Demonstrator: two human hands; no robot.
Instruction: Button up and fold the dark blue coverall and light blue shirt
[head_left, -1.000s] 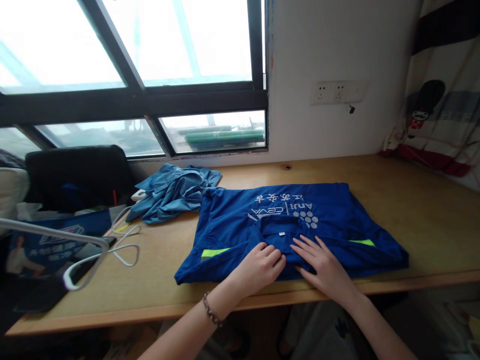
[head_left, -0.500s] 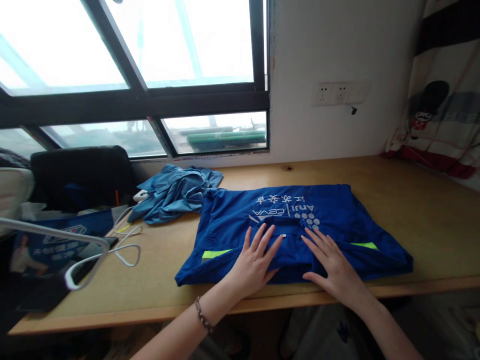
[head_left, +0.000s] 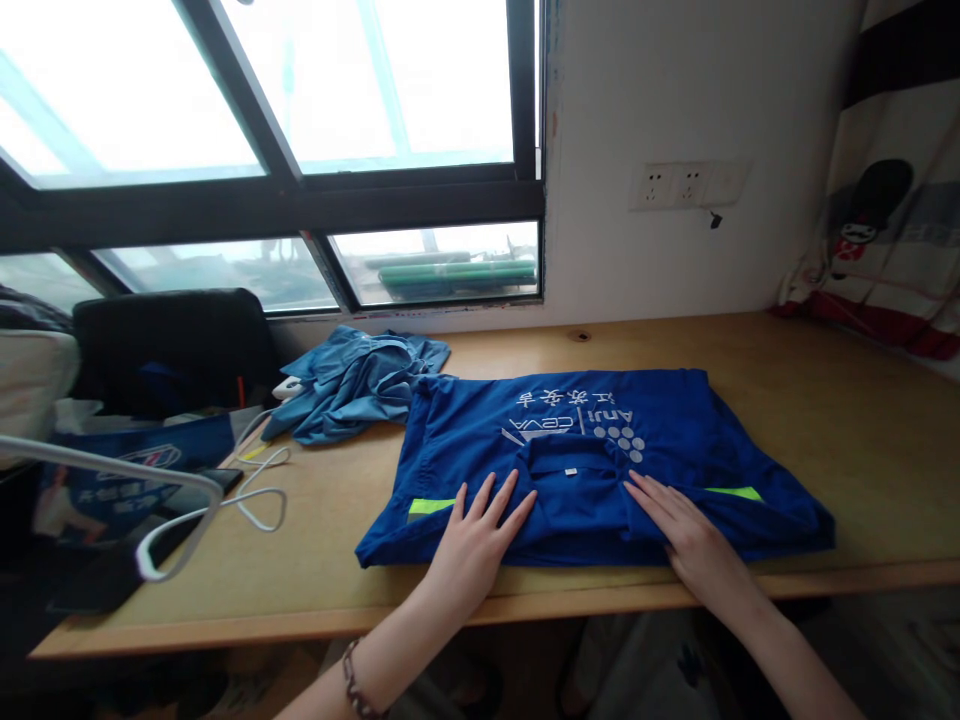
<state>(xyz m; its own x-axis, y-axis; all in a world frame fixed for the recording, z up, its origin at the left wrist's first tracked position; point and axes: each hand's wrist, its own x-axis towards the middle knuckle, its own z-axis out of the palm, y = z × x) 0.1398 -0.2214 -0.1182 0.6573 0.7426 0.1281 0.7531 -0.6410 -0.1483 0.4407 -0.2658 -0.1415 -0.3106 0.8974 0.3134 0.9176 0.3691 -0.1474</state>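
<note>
A dark blue work shirt (head_left: 600, 440) with white lettering and neon yellow strips lies spread on the wooden desk (head_left: 825, 400), collar toward me. My left hand (head_left: 472, 540) rests flat on the shirt left of the collar, fingers spread. Flat on the shirt right of the collar lies my right hand (head_left: 690, 535), fingers stretched out. Neither hand holds anything.
A crumpled lighter blue garment (head_left: 352, 380) lies at the back left by the window. A white hanger (head_left: 172, 510) and a white cable (head_left: 262, 470) sit at the left, beside a black chair back (head_left: 172, 345) and a blue bag (head_left: 127, 480). Wall sockets (head_left: 675, 185) are above the desk.
Both hands have slid apart along the shirt's near part, the left one leftward and the right one rightward. The left hand went from curled fingers to flat and spread.
</note>
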